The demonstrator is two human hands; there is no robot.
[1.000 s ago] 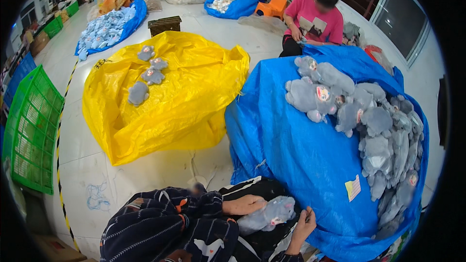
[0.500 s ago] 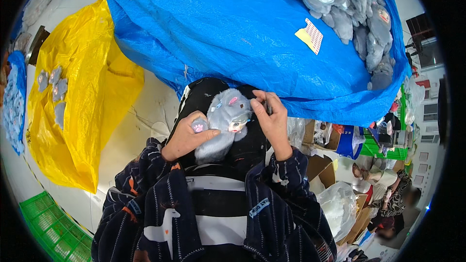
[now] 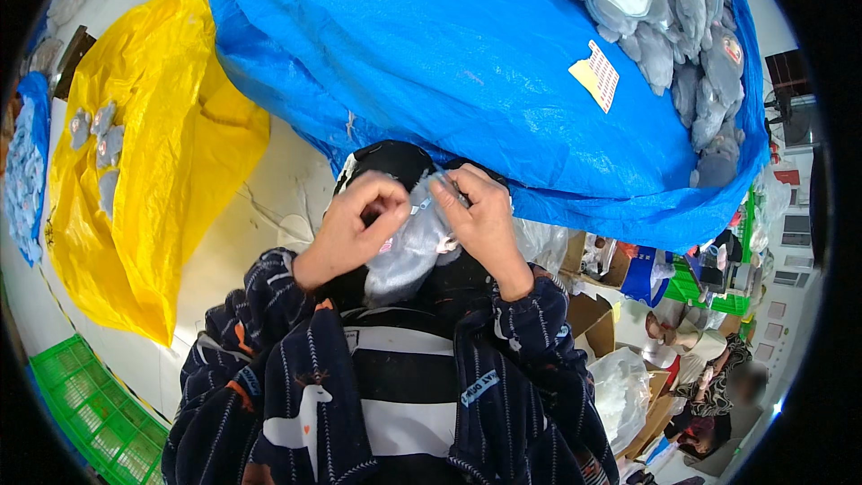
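A grey plush toy (image 3: 404, 256) with a small doll-like face lies across my lap, its upper part between my two hands. My left hand (image 3: 355, 224) is raised at its left side, fingers curled toward the thumb; whatever they hold, if anything, cannot be made out. At the toy's upper right, my right hand (image 3: 483, 229) pinches the grey fur between thumb and fingers, partly covering the face. A small pale blue-white tag or ribbon shows on the fur between the hands.
A large blue sheet (image 3: 404, 63) spreads ahead, with a heap of grey plush pieces (image 3: 682, 27) at its right and a printed card (image 3: 597, 76). Small grey pieces (image 3: 108, 145) lie on a yellow sack (image 3: 162, 216) at left. Green crates (image 3: 99, 413) stand lower left; cartons (image 3: 593, 323) and seated people are right.
My left hand has let go of the toy's paw and risen with fingers curled. My right hand has moved left and down onto the toy's upper part. The view has shifted slightly.
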